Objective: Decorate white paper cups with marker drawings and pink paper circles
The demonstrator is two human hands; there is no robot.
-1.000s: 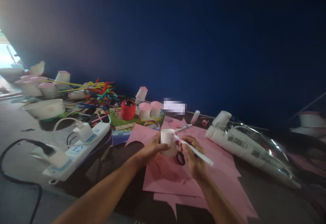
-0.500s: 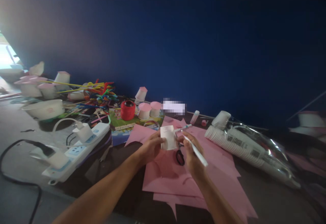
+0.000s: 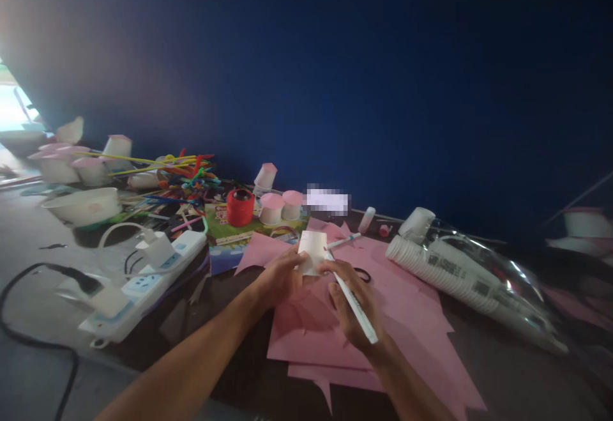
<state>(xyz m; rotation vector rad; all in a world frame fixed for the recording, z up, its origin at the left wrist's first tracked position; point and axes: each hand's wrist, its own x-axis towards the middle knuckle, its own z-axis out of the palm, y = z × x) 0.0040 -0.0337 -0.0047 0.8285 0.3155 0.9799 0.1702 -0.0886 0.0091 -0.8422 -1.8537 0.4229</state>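
A small white paper cup (image 3: 313, 252) is held on its left side by my left hand (image 3: 283, 276), over sheets of pink paper (image 3: 407, 306). Fingers of my right hand (image 3: 352, 303) close round a white marker (image 3: 353, 303), whose tip is at the cup's right edge. Beneath the right hand lie scissors, mostly hidden, with one dark handle loop (image 3: 363, 275) showing. Behind the cup a second white pen (image 3: 345, 240) rests on the pink paper.
Bagged stacked cups (image 3: 450, 271) lie at the right, a glue stick (image 3: 366, 220) behind the paper. Leftward are a red spool (image 3: 240, 207), pink-topped cups (image 3: 271, 209), pipe cleaners (image 3: 196, 175), a white bowl (image 3: 83, 206) and a power strip (image 3: 143, 287) with plugs and cables.
The cup has turned and shifted slightly, and the print on it no longer shows. My right hand has moved left, bringing the marker tip to the cup. The visible scissor loop has changed place.
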